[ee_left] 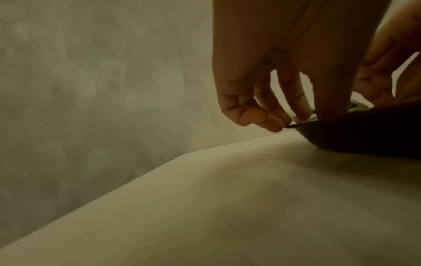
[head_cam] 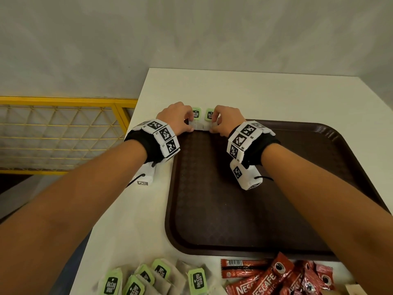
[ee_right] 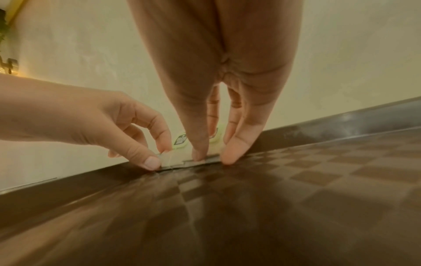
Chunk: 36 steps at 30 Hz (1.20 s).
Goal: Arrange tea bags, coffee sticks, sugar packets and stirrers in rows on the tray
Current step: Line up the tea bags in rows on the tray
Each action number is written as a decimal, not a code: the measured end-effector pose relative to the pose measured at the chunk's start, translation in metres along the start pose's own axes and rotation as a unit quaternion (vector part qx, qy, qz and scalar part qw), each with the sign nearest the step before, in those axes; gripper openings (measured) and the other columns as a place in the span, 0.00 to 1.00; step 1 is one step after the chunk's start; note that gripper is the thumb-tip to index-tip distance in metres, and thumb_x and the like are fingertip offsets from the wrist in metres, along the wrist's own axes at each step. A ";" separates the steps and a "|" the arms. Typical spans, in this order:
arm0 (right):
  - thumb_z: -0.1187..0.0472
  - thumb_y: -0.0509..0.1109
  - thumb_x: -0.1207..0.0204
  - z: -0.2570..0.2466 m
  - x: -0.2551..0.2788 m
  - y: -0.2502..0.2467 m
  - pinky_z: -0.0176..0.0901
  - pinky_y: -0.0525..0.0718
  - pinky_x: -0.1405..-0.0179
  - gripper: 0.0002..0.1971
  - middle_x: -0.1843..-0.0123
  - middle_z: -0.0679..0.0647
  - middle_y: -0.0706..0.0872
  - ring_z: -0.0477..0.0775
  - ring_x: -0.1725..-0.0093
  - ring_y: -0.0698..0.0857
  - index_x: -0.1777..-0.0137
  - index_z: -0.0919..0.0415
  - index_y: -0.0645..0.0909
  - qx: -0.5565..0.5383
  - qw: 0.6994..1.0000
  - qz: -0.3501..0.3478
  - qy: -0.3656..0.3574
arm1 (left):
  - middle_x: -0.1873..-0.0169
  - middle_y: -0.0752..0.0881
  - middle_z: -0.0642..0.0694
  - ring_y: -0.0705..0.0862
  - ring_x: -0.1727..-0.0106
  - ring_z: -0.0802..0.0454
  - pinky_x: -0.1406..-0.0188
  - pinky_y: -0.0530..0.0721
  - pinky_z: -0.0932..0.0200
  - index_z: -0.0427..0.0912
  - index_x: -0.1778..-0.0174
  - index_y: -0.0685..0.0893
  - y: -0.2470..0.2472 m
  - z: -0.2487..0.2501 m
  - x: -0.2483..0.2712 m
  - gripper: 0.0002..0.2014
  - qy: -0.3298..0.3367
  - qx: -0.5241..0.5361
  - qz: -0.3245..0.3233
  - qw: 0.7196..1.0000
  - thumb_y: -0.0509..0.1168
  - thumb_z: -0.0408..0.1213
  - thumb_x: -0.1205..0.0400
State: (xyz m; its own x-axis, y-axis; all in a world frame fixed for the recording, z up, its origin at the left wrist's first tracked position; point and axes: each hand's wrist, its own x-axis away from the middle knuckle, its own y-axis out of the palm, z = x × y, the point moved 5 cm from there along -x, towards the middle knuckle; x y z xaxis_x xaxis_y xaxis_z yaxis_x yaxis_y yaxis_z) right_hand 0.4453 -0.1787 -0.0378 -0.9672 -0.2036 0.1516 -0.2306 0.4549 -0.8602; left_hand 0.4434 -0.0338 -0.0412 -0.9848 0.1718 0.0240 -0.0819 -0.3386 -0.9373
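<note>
Two tea bags with green tags, a left one (head_cam: pixel 196 113) and a right one (head_cam: pixel 210 114), lie side by side over the far left rim of the brown tray (head_cam: pixel 255 188). My left hand (head_cam: pixel 187 124) pinches the left tea bag (ee_right: pixel 175 156) between thumb and forefinger. My right hand (head_cam: pixel 215 124) holds the right tea bag (ee_right: pixel 215 141) with curled fingertips pressed to the tray floor (ee_right: pixel 250 207). In the left wrist view my left hand (ee_left: pixel 296 117) sits at the tray rim (ee_left: pixel 364 135). Loose tea bags (head_cam: pixel 161 275) and red coffee sticks (head_cam: pixel 276 277) lie in front of the tray.
The tray rests on a white table (head_cam: pixel 255 96) set against a grey wall. A yellow mesh railing (head_cam: pixel 63 133) stands beyond the table's left edge. A pale item (head_cam: pixel 353 289) peeks in at the bottom right; I cannot tell what it is.
</note>
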 end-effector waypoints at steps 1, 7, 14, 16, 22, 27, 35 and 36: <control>0.66 0.73 0.29 0.001 0.000 0.000 0.37 0.76 0.66 0.16 0.46 0.61 0.85 0.55 0.56 0.79 0.66 0.51 0.68 -0.006 1.000 0.000 0.001 | 0.43 0.79 0.44 0.79 0.42 0.45 0.51 0.73 0.55 0.45 0.44 0.82 -0.002 0.000 0.001 0.15 0.000 0.004 0.003 1.000 0.73 0.42 0.25; 0.62 0.74 0.28 -0.004 0.014 -0.023 0.41 0.80 0.63 0.08 0.52 0.56 0.81 0.53 0.56 0.79 0.54 0.59 0.77 -0.042 0.998 0.047 -0.008 | 0.46 0.82 0.43 0.77 0.52 0.50 0.50 0.73 0.57 0.42 0.45 0.83 -0.036 0.002 0.020 0.14 0.009 0.055 0.047 0.997 0.73 0.40 0.25; 0.62 0.72 0.25 -0.032 0.068 -0.033 0.39 0.84 0.67 0.07 0.58 0.51 0.79 0.51 0.59 0.81 0.48 0.59 0.81 -0.064 0.996 -0.025 -0.058 | 0.49 0.84 0.47 0.76 0.56 0.55 0.54 0.70 0.64 0.40 0.44 0.84 -0.063 0.015 0.070 0.13 0.007 0.089 0.039 0.995 0.72 0.38 0.23; 0.63 0.71 0.24 -0.028 0.075 -0.030 0.42 0.85 0.62 0.09 0.57 0.52 0.81 0.56 0.52 0.83 0.45 0.61 0.82 -0.047 0.997 -0.041 -0.033 | 0.48 0.85 0.46 0.78 0.53 0.54 0.53 0.71 0.63 0.40 0.44 0.84 -0.057 0.015 0.072 0.13 -0.016 0.070 0.013 0.997 0.72 0.39 0.23; 0.61 0.71 0.23 0.007 0.070 -0.009 0.55 0.81 0.36 0.14 0.38 0.58 0.83 0.59 0.39 0.82 0.39 0.61 0.81 -0.024 0.994 -0.089 0.061 | 0.44 0.86 0.40 0.83 0.43 0.44 0.49 0.77 0.58 0.37 0.43 0.85 -0.020 0.011 0.047 0.16 -0.089 0.027 -0.054 0.994 0.73 0.41 0.24; 0.59 0.70 0.22 0.019 0.045 0.000 0.58 0.81 0.37 0.19 0.39 0.65 0.84 0.64 0.38 0.82 0.35 0.68 0.79 -0.046 0.989 -0.077 0.115 | 0.44 0.86 0.39 0.84 0.43 0.43 0.50 0.78 0.58 0.35 0.43 0.86 -0.004 0.011 0.028 0.18 -0.107 0.029 -0.061 0.992 0.73 0.42 0.24; 0.60 0.62 0.19 0.009 0.022 0.006 0.49 0.76 0.36 0.18 0.33 0.63 0.80 0.63 0.33 0.79 0.32 0.66 0.77 0.032 0.992 -0.062 0.102 | 0.46 0.86 0.40 0.83 0.41 0.42 0.51 0.77 0.58 0.36 0.42 0.85 0.003 0.011 0.013 0.18 -0.102 0.035 -0.055 0.993 0.74 0.39 0.25; 0.60 0.62 0.19 0.010 0.021 0.007 0.49 0.77 0.37 0.17 0.34 0.63 0.81 0.63 0.35 0.80 0.33 0.66 0.78 0.044 0.992 -0.065 0.096 | 0.43 0.85 0.40 0.83 0.41 0.42 0.50 0.77 0.58 0.36 0.41 0.84 0.002 0.009 0.014 0.19 -0.103 0.034 -0.047 0.993 0.74 0.39 0.25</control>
State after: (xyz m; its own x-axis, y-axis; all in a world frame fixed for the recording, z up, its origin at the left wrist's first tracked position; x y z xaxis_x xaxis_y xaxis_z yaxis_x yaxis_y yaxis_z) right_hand 0.4249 -0.1884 -0.0451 -0.9340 -0.0824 0.3475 -0.3533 0.3562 -0.8650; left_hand 0.4279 -0.0406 -0.0393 -0.9819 0.0149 0.1886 -0.1791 -0.3935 -0.9017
